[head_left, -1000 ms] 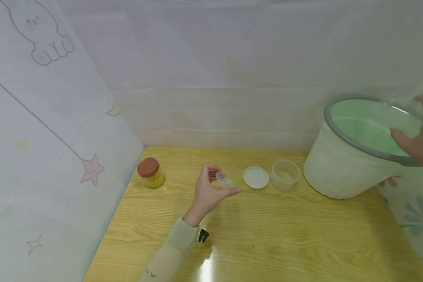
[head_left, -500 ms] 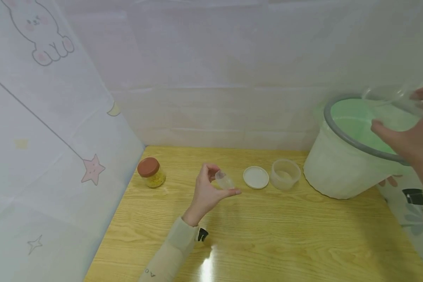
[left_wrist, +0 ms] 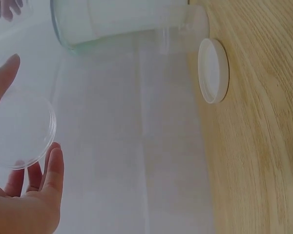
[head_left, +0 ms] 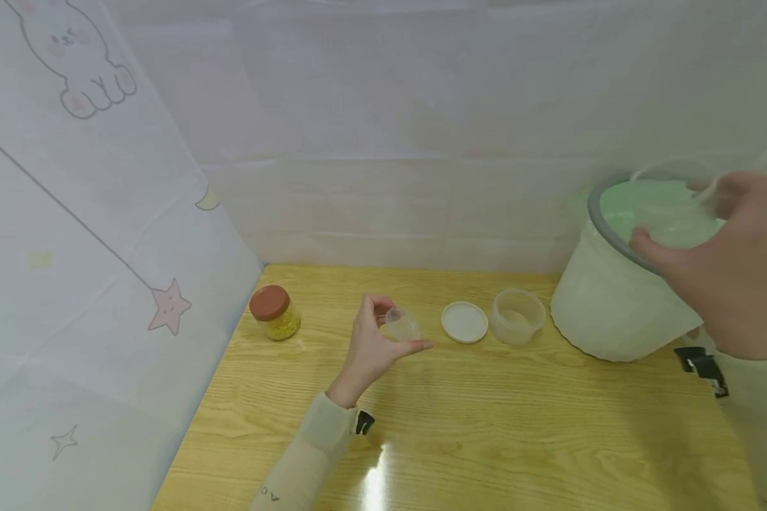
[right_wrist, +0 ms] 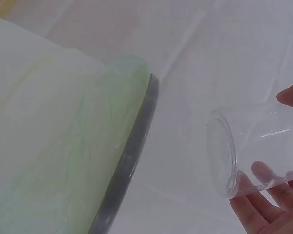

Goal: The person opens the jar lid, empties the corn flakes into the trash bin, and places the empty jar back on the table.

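Note:
My left hand [head_left: 371, 351] holds a clear round lid [left_wrist: 22, 129] by its edge, thumb on one side and fingers on the other, above the table. Over at the right, my right hand [head_left: 735, 277] grips a clear plastic cup [right_wrist: 263, 146] in front of the bin's opening in the head view. Through the cup's walls in the right wrist view nothing shows inside. A white round lid [head_left: 464, 323] lies flat to the right of my left hand, close beside a translucent round tub [head_left: 516, 328].
A white bin [head_left: 607, 309] with a grey rim [right_wrist: 129, 161] and green liner bag stands at the table's right back. At the left back sits a jar [head_left: 278, 316] with a brown lid and small yellow pieces inside. A printed cloth backs the wooden table [head_left: 486, 426].
My right hand has moved left across the bin's opening with the clear cup, coming further into view. My left hand has tilted the clear lid slightly and otherwise stays in place.

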Tool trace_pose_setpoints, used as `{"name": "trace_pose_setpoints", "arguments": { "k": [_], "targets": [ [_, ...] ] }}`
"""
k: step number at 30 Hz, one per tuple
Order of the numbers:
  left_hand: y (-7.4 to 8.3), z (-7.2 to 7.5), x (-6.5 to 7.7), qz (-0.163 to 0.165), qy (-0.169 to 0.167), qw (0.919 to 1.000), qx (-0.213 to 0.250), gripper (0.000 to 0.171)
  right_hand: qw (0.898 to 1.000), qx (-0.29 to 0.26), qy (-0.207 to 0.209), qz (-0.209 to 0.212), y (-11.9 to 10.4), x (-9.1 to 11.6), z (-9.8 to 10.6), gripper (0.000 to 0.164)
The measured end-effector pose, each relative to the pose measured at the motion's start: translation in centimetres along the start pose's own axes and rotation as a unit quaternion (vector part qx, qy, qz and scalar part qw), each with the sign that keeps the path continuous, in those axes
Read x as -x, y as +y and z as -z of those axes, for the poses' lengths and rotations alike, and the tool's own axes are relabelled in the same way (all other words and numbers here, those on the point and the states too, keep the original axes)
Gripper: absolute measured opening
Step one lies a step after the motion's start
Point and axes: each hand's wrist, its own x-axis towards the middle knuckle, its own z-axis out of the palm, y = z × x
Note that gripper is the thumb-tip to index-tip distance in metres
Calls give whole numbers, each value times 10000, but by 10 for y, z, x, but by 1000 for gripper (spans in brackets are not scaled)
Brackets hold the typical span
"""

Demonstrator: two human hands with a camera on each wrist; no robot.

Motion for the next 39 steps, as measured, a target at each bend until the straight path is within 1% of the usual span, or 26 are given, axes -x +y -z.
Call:
{"name": "trace_pose_setpoints", "arguments": {
  "k": [1, 2, 3, 6, 12, 17, 20, 24, 28, 31, 34, 36, 39],
  "targets": [
    [0, 1, 0, 12, 23, 10000, -12, 80, 9994, -300, 130, 104, 1, 1, -6, 70],
    [0, 1, 0, 13, 36, 10000, -18, 80, 9975, -371, 389, 464, 1, 2, -12, 73],
    [0, 2, 0, 17, 48, 10000, -33, 80, 9951, -410, 545, 713, 2, 2, -17, 74],
    [0, 5, 0, 62, 76, 9999, -40, 80, 9930, -751, 525, 745, 1, 4, -27, 78],
    [0, 10, -2, 151, 105, 9998, 51, 77, 9866, -1415, 227, 775, -7, 17, -46, 78],
    [0, 11, -3, 174, 130, 9997, 126, 75, 9824, -1660, -29, 856, -9, 26, -64, 75],
    [-1, 13, -3, 193, 148, 9996, 115, 75, 9788, -1778, -112, 1008, -8, 29, -75, 72],
    [-1, 14, -4, 228, 116, 9996, 82, 75, 9700, -2028, -184, 1327, -8, 34, -89, 71],
    [-1, 15, -4, 266, 115, 9996, 41, 76, 9621, -2249, -313, 1508, -16, 43, -98, 71],
    [-2, 16, -4, 263, 127, 9996, -4, 77, 9587, -2382, -487, 1475, -29, 53, -99, 68],
    [-2, 15, -4, 279, 142, 9995, -107, 77, 9590, -2414, -745, 1288, -36, 62, -101, 66],
    [-3, 15, -4, 312, 158, 9992, -190, 77, 9579, -2474, -932, 1118, -33, 65, -108, 66],
    [-5, 15, -4, 370, 170, 9989, -234, 76, 9557, -2538, -1134, 972, -21, 67, -125, 68]
  ]
}}
